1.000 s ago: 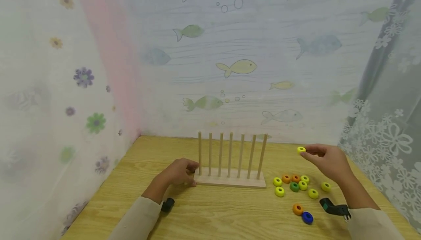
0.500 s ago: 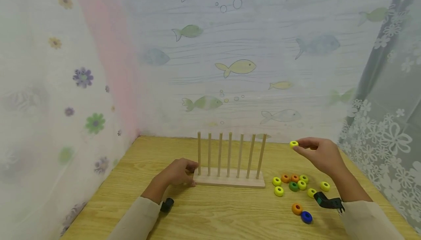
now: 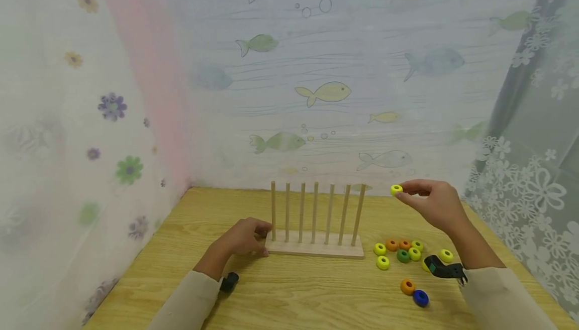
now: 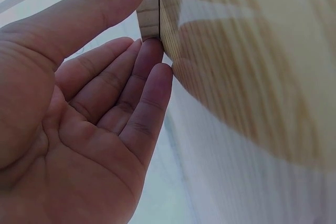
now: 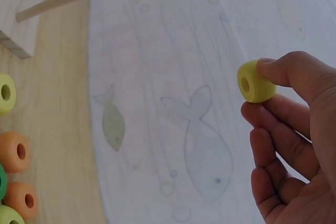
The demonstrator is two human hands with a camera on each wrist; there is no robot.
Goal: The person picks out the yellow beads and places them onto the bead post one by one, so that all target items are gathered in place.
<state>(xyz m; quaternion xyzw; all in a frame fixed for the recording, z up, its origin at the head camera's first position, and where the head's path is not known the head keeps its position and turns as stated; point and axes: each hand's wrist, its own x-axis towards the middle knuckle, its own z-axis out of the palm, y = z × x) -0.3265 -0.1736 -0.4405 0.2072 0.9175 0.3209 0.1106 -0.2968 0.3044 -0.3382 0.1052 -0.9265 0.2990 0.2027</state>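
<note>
A yellow ring bead [image 3: 393, 192] is pinched between the thumb and fingers of my right hand [image 3: 438, 207], raised above the table to the right of a wooden peg rack [image 3: 316, 250]. The right wrist view shows the held yellow bead [image 5: 263, 86] with its hole facing left. Several upright pegs stand bare on the rack's flat base. At the base's left end my left hand [image 3: 244, 237] grips it, thumb and fingertips on the corners. Close up in the left wrist view, thumb and fingers of the left hand [image 4: 100, 103] meet the base's end [image 4: 150, 22].
Right of the rack lie several loose beads: yellow [image 3: 382, 266], orange [image 3: 391, 247] and green [image 3: 403, 259]. Nearer the front, an orange bead [image 3: 407, 290] touches a blue bead [image 3: 420, 302]. A fish-patterned curtain [image 3: 271, 94] hangs behind the wooden table [image 3: 289, 295].
My right hand has moved up and to the left with the yellow bead, towards the rack. The left hand and the rack have stayed in place.
</note>
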